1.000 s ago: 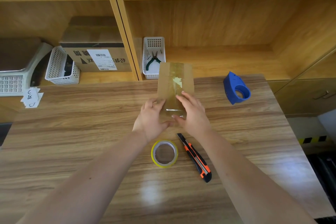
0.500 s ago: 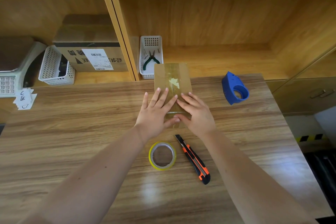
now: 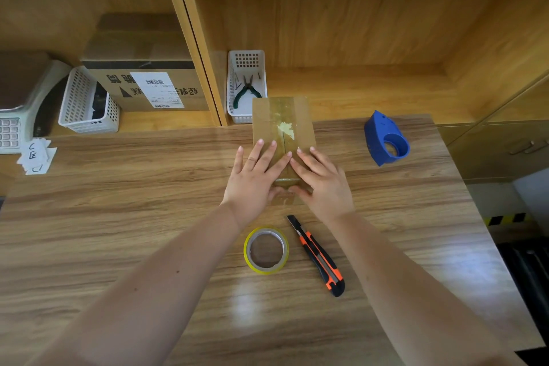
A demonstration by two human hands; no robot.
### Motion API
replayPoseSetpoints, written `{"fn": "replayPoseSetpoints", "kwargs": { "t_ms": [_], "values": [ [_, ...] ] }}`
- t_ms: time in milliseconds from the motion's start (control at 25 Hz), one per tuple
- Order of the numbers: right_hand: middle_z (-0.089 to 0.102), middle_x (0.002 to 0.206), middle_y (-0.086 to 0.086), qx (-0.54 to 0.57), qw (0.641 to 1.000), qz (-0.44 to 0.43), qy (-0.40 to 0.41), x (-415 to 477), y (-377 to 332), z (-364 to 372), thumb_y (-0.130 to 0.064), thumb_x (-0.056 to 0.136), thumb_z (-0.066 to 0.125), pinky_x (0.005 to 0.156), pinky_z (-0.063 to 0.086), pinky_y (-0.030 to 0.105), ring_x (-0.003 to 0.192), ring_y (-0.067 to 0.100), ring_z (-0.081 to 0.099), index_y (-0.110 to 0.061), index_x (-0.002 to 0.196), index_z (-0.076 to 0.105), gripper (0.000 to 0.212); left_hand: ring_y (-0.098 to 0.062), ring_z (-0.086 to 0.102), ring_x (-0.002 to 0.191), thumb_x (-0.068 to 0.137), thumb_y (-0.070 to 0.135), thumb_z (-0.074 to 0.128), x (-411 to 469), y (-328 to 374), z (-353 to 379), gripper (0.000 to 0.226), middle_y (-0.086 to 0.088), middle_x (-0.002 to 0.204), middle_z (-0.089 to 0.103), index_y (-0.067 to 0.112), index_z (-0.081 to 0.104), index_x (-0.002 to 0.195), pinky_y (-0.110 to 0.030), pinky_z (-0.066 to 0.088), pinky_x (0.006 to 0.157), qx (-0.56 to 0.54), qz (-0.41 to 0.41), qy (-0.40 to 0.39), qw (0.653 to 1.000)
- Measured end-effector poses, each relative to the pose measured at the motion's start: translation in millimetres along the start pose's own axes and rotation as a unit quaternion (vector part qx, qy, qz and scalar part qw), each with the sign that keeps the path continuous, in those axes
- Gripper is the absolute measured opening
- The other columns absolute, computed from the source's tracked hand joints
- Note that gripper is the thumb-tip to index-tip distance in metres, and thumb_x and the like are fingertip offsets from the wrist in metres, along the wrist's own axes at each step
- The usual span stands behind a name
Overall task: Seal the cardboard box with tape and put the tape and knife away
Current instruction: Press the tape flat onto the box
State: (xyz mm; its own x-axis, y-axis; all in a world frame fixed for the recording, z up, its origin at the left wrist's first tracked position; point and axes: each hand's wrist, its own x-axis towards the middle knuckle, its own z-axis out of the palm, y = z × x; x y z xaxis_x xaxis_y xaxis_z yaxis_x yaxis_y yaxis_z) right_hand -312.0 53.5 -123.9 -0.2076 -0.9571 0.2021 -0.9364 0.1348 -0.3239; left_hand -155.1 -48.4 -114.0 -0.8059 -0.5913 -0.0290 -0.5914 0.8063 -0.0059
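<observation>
A small brown cardboard box (image 3: pixel 282 119) stands on the wooden table (image 3: pixel 118 217), with a clear tape strip along its top seam. My left hand (image 3: pixel 255 178) lies flat on the near left of the box top, fingers spread. My right hand (image 3: pixel 322 181) lies flat on the near right, fingers spread, its fingertips meeting the left's at the seam. Both thumbs rest on the box's near face. A roll of clear tape with a yellow rim (image 3: pixel 266 250) lies flat just behind my left wrist. An orange-and-black utility knife (image 3: pixel 319 257) lies beside the roll.
A blue tape dispenser (image 3: pixel 386 140) sits at the right of the table. A white basket (image 3: pixel 246 68) with green pliers stands on the shelf behind the box. Further left are another white basket (image 3: pixel 86 104), a labelled carton (image 3: pixel 148 86), a scale (image 3: pixel 17 104) and paper slips (image 3: pixel 37 156).
My hands went from gripping the box's near end to lying flat on its top, and they have slid slightly forward along the tape. Roll and knife have not moved.
</observation>
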Motion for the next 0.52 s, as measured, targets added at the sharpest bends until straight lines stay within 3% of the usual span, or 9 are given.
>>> {"fn": "replayPoseSetpoints", "kwargs": {
  "t_ms": [120, 200, 320, 400, 520],
  "values": [
    [0.051, 0.146, -0.003, -0.02, 1.0, -0.017, -0.015, -0.2, 5.8, -3.6, -0.031, 0.076, 0.077, 0.095, 0.043, 0.047, 0.139, 0.023, 0.042, -0.024, 0.135, 0.055, 0.063, -0.028, -0.011, 0.15, 0.091, 0.042, 0.058, -1.5, -3.3, -3.7, 0.091, -0.004, 0.165, -0.005, 0.035, -0.009, 0.153, -0.055, -0.005, 0.117, 0.008, 0.008, -0.026, 1.0],
    [0.049, 0.147, 0.0, -0.038, 0.998, -0.036, -0.02, 2.3, 5.6, -8.8, -0.034, 0.076, 0.078, 0.104, 0.04, 0.049, 0.14, 0.024, 0.039, -0.021, 0.139, 0.05, 0.071, -0.029, -0.018, 0.148, 0.088, 0.051, 0.058, -1.2, -2.7, -8.5, 0.097, -0.003, 0.164, -0.011, 0.032, -0.011, 0.153, -0.056, -0.007, 0.118, 0.005, 0.011, -0.037, 0.999],
    [0.036, 0.156, 0.002, -0.07, 0.995, -0.046, -0.051, 11.1, -3.2, -15.8, -0.044, 0.079, 0.071, 0.12, 0.016, 0.05, 0.148, 0.023, 0.023, -0.017, 0.15, 0.028, 0.087, -0.027, -0.029, 0.143, 0.084, 0.063, 0.054, 3.7, 5.1, -13.2, 0.107, -0.004, 0.163, -0.019, 0.019, -0.014, 0.153, -0.053, -0.01, 0.119, -0.003, -0.002, -0.029, 1.0],
    [0.025, 0.16, 0.002, -0.082, 0.993, -0.029, -0.078, 16.9, -6.2, -14.2, -0.048, 0.084, 0.064, 0.121, 0.003, 0.048, 0.151, 0.021, 0.011, -0.016, 0.153, 0.02, 0.088, -0.026, -0.029, 0.144, 0.085, 0.066, 0.048, 8.5, 8.5, -13.2, 0.106, -0.006, 0.162, -0.021, 0.016, -0.016, 0.153, -0.052, -0.011, 0.118, 0.005, -0.012, -0.039, 0.999],
    [0.016, 0.163, 0.001, -0.084, 0.991, -0.005, -0.109, 17.0, -2.5, -10.2, -0.052, 0.089, 0.054, 0.121, -0.002, 0.048, 0.151, 0.02, 0.004, -0.015, 0.153, 0.017, 0.083, -0.025, -0.019, 0.148, 0.089, 0.063, 0.043, 11.7, 5.4, -11.7, 0.096, -0.005, 0.163, -0.016, 0.018, -0.012, 0.154, -0.054, -0.007, 0.119, 0.007, -0.008, -0.063, 0.998]
  ]
}}
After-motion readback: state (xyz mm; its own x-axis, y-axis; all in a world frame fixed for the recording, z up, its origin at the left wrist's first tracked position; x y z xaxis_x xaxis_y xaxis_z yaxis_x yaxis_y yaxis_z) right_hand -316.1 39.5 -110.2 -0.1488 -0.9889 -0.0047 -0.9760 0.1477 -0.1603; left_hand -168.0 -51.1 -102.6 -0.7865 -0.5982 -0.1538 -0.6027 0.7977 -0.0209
